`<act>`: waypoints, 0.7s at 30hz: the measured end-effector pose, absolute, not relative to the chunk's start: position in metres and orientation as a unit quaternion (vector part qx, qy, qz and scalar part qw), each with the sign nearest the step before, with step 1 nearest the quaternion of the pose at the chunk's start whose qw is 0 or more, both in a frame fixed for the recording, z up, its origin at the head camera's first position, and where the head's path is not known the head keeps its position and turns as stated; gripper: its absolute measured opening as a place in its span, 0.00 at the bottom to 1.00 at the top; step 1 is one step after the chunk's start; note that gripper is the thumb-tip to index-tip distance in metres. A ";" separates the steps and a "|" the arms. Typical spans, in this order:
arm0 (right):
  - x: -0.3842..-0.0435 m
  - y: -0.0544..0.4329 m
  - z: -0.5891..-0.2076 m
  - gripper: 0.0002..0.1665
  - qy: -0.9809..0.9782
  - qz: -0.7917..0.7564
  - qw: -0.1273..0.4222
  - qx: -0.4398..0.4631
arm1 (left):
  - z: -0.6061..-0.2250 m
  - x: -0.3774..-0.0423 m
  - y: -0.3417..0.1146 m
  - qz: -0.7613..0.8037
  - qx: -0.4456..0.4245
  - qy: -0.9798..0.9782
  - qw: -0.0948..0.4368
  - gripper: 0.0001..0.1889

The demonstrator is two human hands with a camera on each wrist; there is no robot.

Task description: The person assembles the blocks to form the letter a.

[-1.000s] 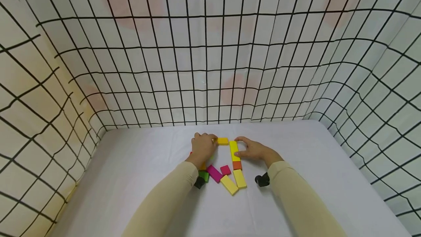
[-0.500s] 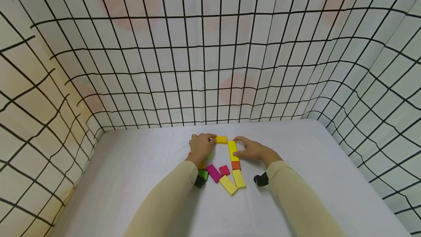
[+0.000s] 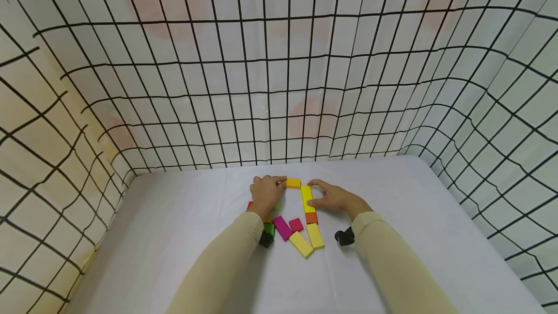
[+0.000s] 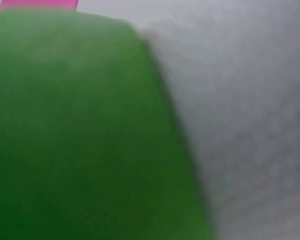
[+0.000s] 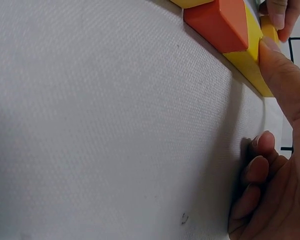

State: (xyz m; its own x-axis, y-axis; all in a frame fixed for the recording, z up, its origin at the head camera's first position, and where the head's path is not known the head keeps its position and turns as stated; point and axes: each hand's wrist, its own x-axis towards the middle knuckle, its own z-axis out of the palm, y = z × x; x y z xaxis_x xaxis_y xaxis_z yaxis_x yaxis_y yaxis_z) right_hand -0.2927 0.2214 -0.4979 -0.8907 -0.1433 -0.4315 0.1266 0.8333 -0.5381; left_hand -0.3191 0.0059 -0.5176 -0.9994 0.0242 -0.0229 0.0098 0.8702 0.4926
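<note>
In the head view my left hand pinches the left end of an amber block at the back of a ring of blocks. My right hand holds a long yellow block, its index finger at the far end. In the right wrist view the thumb presses that block's side, with the other fingers curled low over the cloth. The amber block's right end meets the yellow block's far corner. An orange block adjoins the yellow one's near end. Close before the left wrist camera is a green block.
Nearer lie two pale yellow blocks, a magenta block and a small pinkish-red block. A red block shows partly behind the left hand. White cloth covers the table, with black wire mesh around it.
The small gap between the amber block and the yellow block has narrowed. Both hands keep their holds, and the whole head view has shifted slightly.
</note>
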 end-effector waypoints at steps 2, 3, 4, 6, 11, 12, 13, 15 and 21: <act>-0.293 0.221 -0.498 0.41 0.929 -0.288 0.234 -0.005 | -0.517 -0.318 0.006 0.253 0.011 0.967 0.012 0.15; -0.293 0.221 -0.498 0.41 0.929 -0.287 0.234 -0.005 | -0.517 -0.318 0.006 0.252 0.012 0.968 0.012 0.15; -0.293 0.222 -0.498 0.41 0.929 -0.287 0.234 -0.006 | -0.517 -0.317 0.006 0.250 0.013 0.968 0.012 0.16; -0.293 0.222 -0.498 0.42 0.930 -0.285 0.234 -0.009 | -0.516 -0.316 0.006 0.251 0.014 0.968 0.012 0.16; -0.296 0.224 -0.501 0.41 0.931 -0.282 0.231 -0.023 | -0.514 -0.314 0.005 0.261 0.016 0.965 0.011 0.16; -0.296 0.224 -0.501 0.41 0.931 -0.282 0.231 -0.025 | -0.514 -0.314 0.005 0.264 0.016 0.964 0.012 0.16; -0.296 0.224 -0.501 0.41 0.931 -0.283 0.230 -0.027 | -0.515 -0.315 0.005 0.264 0.016 0.964 0.012 0.16; -0.296 0.223 -0.501 0.41 0.931 -0.282 0.230 -0.029 | -0.515 -0.315 0.005 0.263 0.015 0.965 0.010 0.16; -0.296 0.223 -0.501 0.41 0.932 -0.280 0.228 -0.028 | -0.515 -0.315 0.006 0.267 0.005 0.964 0.007 0.16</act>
State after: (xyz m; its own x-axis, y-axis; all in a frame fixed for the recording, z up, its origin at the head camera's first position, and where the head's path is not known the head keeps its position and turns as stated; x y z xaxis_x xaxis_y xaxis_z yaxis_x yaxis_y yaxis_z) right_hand -0.2962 0.2234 -0.5012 -0.8942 -0.1793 -0.4103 0.0767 0.8414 -0.5349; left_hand -0.3147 0.0062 -0.5147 -0.9998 0.0132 -0.0113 0.0055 0.8577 0.5142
